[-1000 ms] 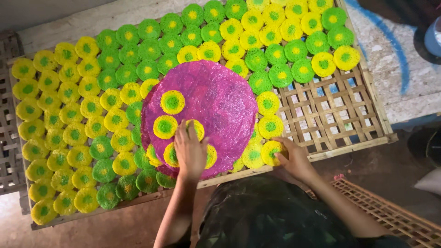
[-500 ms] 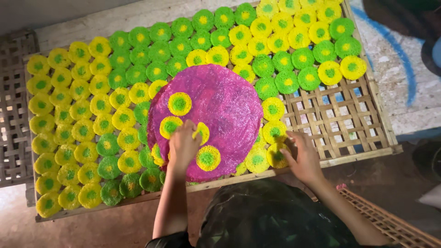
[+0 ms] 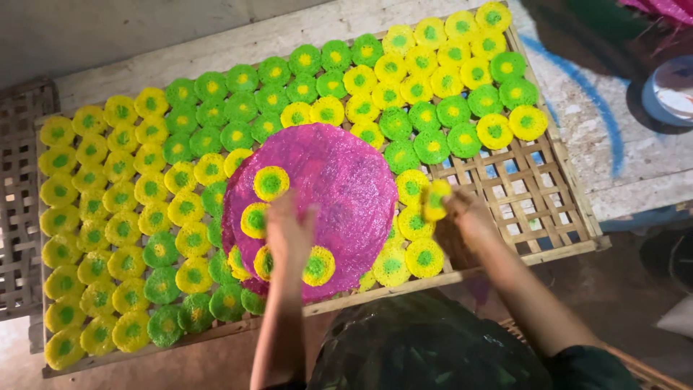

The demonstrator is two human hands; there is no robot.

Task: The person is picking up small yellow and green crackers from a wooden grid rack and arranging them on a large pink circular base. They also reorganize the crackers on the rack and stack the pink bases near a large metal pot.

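A big round magenta woven disc (image 3: 328, 180) lies on a bamboo lattice rack (image 3: 538, 191) among several small yellow and green round discs. My left hand (image 3: 289, 227) rests flat on the magenta disc, between small yellow discs with green centres (image 3: 271, 183). My right hand (image 3: 465, 213) holds up one small yellow disc (image 3: 435, 198) over the rack's right part, beside other small discs (image 3: 424, 256).
Rows of small yellow and green discs (image 3: 144, 217) cover most of the rack. Bare lattice shows at its right end. Another lattice panel (image 3: 18, 195) lies at the left. A white bowl (image 3: 671, 90) stands at the far right on the concrete floor.
My right hand has lifted a small yellow disc off the rack's near edge and raised it. My left hand stays on the magenta disc. The view has shifted slightly.
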